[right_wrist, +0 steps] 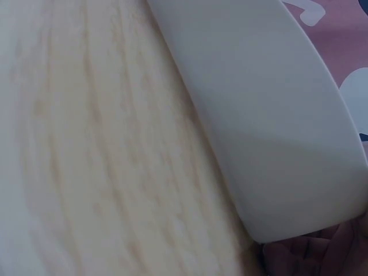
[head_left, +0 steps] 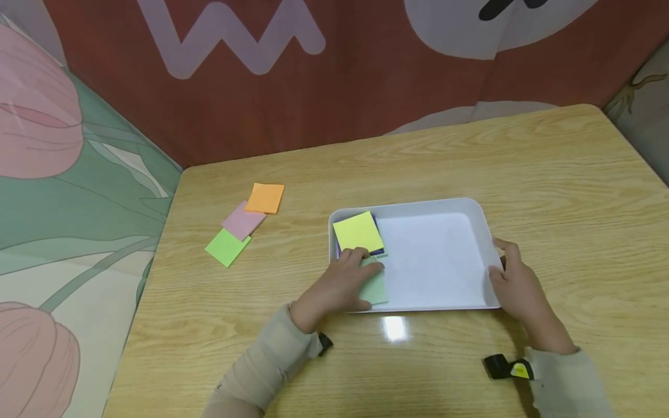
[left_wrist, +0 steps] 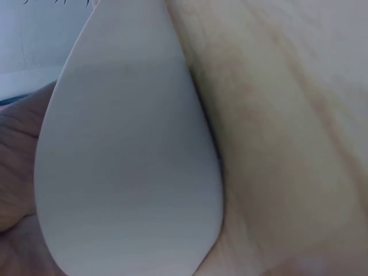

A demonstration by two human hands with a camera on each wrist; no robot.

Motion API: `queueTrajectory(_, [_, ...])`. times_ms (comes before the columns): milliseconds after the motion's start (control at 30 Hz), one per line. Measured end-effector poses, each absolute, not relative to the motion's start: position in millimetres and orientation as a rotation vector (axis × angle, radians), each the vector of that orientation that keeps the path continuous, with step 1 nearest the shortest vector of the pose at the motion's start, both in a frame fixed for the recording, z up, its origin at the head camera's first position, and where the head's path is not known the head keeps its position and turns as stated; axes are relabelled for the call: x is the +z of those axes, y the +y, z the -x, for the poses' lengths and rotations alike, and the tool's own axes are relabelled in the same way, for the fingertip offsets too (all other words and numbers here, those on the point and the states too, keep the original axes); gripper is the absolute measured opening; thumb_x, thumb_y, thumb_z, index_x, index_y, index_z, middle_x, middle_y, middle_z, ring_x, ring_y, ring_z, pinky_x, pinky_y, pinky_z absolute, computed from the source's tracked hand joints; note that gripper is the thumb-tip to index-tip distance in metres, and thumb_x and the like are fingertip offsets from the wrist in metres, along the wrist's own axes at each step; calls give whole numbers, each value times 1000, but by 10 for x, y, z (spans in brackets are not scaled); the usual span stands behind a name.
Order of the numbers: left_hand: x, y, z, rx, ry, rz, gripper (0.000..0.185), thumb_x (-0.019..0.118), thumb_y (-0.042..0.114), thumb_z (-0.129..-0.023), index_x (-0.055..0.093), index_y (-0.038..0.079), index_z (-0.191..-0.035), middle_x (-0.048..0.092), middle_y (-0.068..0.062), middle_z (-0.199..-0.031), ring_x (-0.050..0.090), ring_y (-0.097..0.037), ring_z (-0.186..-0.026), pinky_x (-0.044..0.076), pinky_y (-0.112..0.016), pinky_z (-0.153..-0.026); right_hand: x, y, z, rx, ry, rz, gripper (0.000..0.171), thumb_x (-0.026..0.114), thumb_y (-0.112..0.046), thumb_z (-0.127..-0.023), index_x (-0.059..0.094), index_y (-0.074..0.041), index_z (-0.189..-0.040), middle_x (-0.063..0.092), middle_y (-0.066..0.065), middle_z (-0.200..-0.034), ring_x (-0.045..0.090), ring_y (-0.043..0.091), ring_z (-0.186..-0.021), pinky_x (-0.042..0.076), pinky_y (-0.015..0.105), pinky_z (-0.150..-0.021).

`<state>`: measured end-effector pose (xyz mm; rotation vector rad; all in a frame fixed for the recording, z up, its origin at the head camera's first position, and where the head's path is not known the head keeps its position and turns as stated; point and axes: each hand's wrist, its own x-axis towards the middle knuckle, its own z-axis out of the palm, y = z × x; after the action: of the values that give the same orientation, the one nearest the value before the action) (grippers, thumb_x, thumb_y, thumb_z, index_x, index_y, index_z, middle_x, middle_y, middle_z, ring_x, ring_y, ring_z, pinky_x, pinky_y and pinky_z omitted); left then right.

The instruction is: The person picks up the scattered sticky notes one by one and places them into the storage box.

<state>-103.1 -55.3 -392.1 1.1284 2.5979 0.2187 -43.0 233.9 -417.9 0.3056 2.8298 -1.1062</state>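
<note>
My left hand (head_left: 342,283) reaches over the near-left corner of a white tray (head_left: 491,255) and holds a pale green sticky note pad (head_left: 375,285) by its edges, fingers at the far side and thumb at the near side. The pad lies low in the tray, partly hidden under the hand. Just beyond it, a yellow sticky note pad (head_left: 358,232) rests on a purple one (head_left: 374,220). My right hand (head_left: 520,285) grips the tray's right end, thumb at the rim. In both wrist views the tray's outer wall (left_wrist: 132,149) covers most of the hand.
Left of the tray, an orange pad (head_left: 265,198), a pink pad (head_left: 243,222) and a green pad (head_left: 227,248) lie overlapping on the wooden table (head_left: 564,174). A patterned red cloth (head_left: 355,93) hangs behind the table, and a floral one (head_left: 104,220) at the left.
</note>
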Motion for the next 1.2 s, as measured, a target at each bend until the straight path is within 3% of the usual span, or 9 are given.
queueTrajectory(567, [-3902,-564,1002,108,2504,-1140,66,62,41,-74,36,24,-132,29,-8,-135,30,-24,-117,30,-43,-88,-4167,2337,433,-1092,2834,-291,47,35,-3,-87,16,5,-130,45,27,-89,47,31,-68,37,36,-54])
queueTrajectory(767, [-3905,-586,999,83,2498,-1162,59,58,43,-78,39,23,-130,27,-7,-137,28,-24,-120,29,-44,-90,-4179,2335,435,-1090,2816,-303,48,35,-4,-88,15,5,-131,44,27,-90,47,32,-70,37,37,-55])
queueTrajectory(1000, [-3877,-625,1006,130,2460,-1147,55,54,40,-81,40,20,-130,23,-6,-139,23,-22,-124,22,-41,-96,-4184,2336,433,-1090,2814,-302,49,34,-5,-88,14,4,-132,44,26,-90,46,32,-70,37,35,-55])
queueTrajectory(1200, [-3887,-706,1042,265,2490,-1228,48,54,30,-83,44,12,-126,33,-9,-133,32,-22,-119,24,-32,-96,-4187,2344,431,-1093,2801,-302,50,33,-4,-88,12,4,-132,43,26,-91,45,31,-70,37,32,-53])
